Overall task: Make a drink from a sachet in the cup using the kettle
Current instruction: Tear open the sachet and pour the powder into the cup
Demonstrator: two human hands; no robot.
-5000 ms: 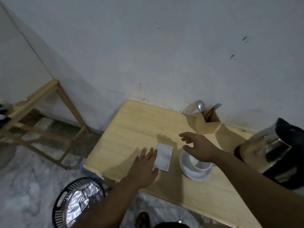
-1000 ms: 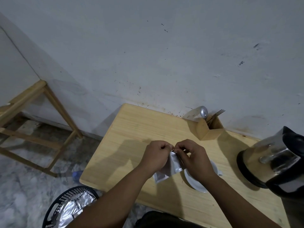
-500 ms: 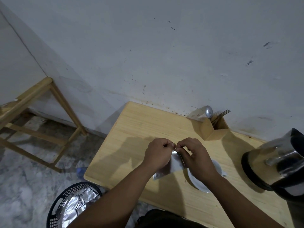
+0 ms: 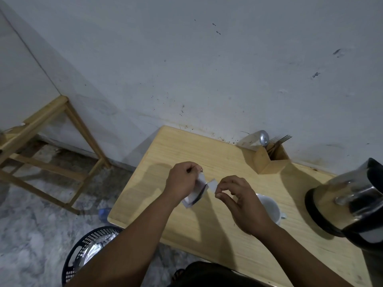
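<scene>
A single head-worn wide-angle camera looks steeply down and forward, close over the pale wooden tabletop point(image 4: 209, 154) against the grey-white plastered wall point(image 4: 207, 69).

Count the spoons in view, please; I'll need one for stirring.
1: a spoon standing bowl-up in the wooden holder at the table's far edge by the wall, beside some forks. The holder may hide more.

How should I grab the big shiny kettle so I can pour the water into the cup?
Probably by the black handle on the far right side of the kettle, coming from the right with the right hand. The steel body may be hot and is too wide to wrap. The handle faces away from the cup, so tipping left pours toward it. Drop the torn strip first.
</scene>
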